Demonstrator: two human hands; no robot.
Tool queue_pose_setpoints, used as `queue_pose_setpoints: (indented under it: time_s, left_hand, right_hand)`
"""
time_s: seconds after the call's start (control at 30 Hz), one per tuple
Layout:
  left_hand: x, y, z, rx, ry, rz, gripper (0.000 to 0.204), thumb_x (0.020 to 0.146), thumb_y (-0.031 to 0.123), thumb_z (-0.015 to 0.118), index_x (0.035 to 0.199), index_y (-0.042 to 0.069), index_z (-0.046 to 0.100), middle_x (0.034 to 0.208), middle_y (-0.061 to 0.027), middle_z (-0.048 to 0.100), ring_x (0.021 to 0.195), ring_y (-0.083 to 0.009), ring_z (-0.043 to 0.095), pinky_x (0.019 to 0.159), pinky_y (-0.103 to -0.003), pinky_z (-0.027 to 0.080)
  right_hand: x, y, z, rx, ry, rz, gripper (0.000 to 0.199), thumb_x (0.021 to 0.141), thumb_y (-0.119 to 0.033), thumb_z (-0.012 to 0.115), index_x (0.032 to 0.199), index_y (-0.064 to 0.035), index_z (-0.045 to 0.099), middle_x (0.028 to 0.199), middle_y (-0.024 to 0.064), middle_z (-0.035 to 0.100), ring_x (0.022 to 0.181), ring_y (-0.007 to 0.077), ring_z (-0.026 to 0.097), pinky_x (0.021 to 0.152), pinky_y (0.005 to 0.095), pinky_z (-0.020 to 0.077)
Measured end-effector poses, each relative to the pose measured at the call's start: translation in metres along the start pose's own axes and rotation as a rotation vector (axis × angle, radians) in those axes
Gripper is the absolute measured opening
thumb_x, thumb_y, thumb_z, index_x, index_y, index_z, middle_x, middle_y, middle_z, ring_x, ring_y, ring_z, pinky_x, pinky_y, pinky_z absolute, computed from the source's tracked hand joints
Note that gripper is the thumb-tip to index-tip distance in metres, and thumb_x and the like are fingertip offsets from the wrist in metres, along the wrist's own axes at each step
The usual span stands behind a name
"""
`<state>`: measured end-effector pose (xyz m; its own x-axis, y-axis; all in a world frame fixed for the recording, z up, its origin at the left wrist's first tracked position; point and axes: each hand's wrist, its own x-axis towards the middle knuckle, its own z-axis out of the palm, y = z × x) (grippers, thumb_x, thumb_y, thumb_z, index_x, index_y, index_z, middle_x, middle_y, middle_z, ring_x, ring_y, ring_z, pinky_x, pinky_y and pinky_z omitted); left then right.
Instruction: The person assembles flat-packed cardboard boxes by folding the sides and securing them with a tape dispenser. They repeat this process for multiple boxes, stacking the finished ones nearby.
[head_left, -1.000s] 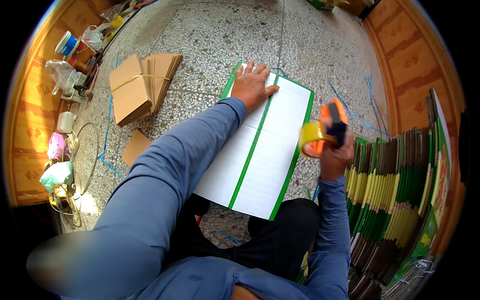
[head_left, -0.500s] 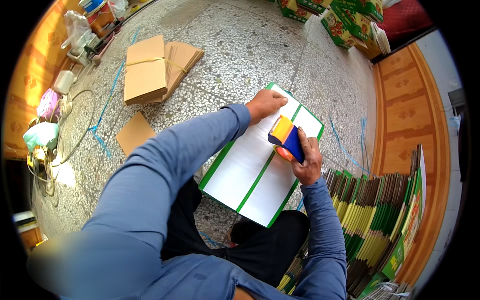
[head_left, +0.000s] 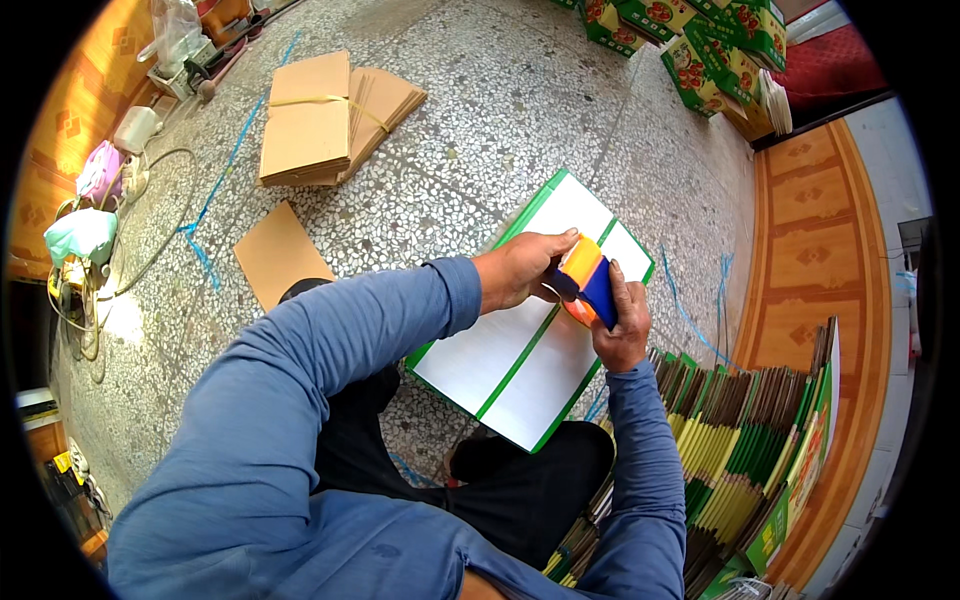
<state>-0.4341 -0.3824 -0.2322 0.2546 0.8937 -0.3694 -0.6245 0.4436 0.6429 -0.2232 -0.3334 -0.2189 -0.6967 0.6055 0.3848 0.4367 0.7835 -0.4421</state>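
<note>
A tape dispenser [head_left: 588, 278] with a yellow top, a blue side and an orange roll is held over a folded carton [head_left: 480, 358]. My right hand [head_left: 622, 318] is wrapped round its blue side. At its left end my left hand [head_left: 515, 268] is closed, the thumb along the top edge and the other fingers curled below; any tape end between them is too small to make out. The carton lies tilted across the floor in front of my knees, white face up, with green edges and a green strip down its middle.
Strapped brown cardboard sheets [head_left: 308, 118] lie at the far left, near a single brown sheet [head_left: 282, 255]. A long row of flattened cartons [head_left: 745, 430] stands at my right. Printed green boxes [head_left: 700, 70] are stacked at the far right. Cables and bags [head_left: 82, 235] line the left wall.
My left hand has come back toward me from the carton's far part to the dispenser's left end. The right hand keeps its hold on the dispenser. The view has shifted slightly.
</note>
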Motion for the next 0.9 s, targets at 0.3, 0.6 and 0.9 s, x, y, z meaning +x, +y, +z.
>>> queue_pose_setpoints:
  time_s: [0.3, 0.6, 0.9]
  left_hand:
    - [0.005, 0.002, -0.031, 0.261, 0.211, 0.231, 0.022, 0.087, 0.019, 0.065, 0.077, -0.001, 0.068, 0.071, -0.0098, 0.066, 0.060, -0.0164, 0.062, 0.058, -0.028, 0.051]
    - [-0.033, 0.035, -0.156, 0.272, 0.518, 0.210, 0.019, 0.088, 0.016, 0.064, 0.080, 0.000, 0.065, 0.072, -0.0107, 0.066, 0.055, -0.0180, 0.062, 0.050, -0.029, 0.049]
    - [0.019, -0.066, -0.202, 0.512, 0.498, 0.108, 0.027, 0.086, 0.018, 0.065, 0.066, 0.000, 0.064, 0.061, -0.0085, 0.062, 0.052, -0.0171, 0.059, 0.048, -0.030, 0.046]
  right_hand:
    - [0.009, -0.006, -0.007, -0.078, -0.085, -0.004, 0.076, 0.064, 0.005, 0.064, 0.137, -0.0099, 0.051, 0.080, 0.0117, 0.049, 0.066, 0.0259, 0.053, 0.061, 0.0350, 0.0478]
    - [0.034, -0.043, -0.021, -0.367, -0.293, -0.071, 0.061, 0.071, -0.020, 0.077, 0.130, -0.0215, 0.060, 0.076, 0.0083, 0.049, 0.058, 0.0233, 0.054, 0.050, 0.0360, 0.0458]
    - [0.045, -0.054, -0.005, -0.404, -0.352, -0.062, 0.063, 0.068, -0.026, 0.080, 0.128, -0.0238, 0.061, 0.078, 0.0104, 0.052, 0.067, 0.0259, 0.058, 0.058, 0.0379, 0.0482]
